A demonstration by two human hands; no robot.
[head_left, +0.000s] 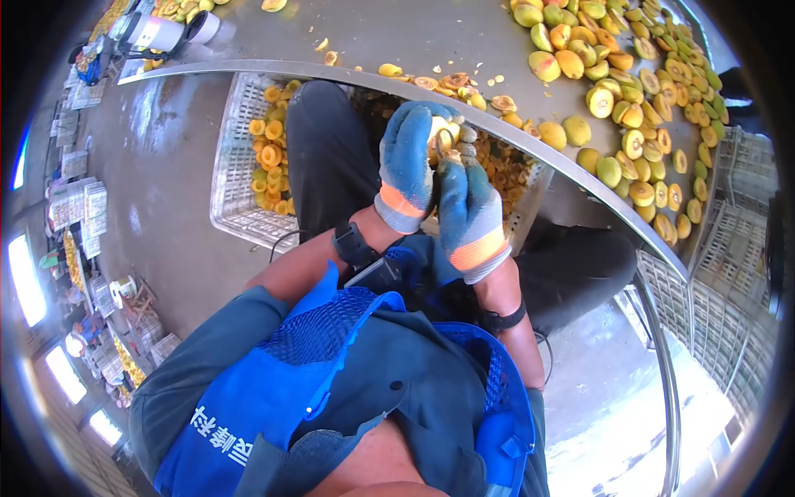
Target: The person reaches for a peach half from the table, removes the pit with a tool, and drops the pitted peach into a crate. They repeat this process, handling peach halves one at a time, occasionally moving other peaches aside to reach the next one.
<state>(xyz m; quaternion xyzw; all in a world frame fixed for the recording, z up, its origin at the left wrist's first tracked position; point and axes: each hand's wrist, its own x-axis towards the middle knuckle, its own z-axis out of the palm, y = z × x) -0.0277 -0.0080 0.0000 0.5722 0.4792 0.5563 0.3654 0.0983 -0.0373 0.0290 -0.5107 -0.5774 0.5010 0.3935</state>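
My left hand (406,157), in a blue-coated glove with an orange band, is closed round a halved yellow peach (439,137). Against the fruit's cut face sits a small pitting tool (447,139) with a curved metal loop. My right hand (470,203), gloved the same way, pinches the tool's short handle, most of which its fingers hide. Both hands are over my lap, just before the edge of a metal table (373,37). Beneath them, partly covered, lie pitted scraps (505,170) in a container.
Many halved peaches (633,145) are heaped on the table's right side. Left of my leg stands a white plastic crate (228,178) of pitted halves. The table's metal rim (563,157) runs close to my hands. Stacked crates (729,290) stand at right.
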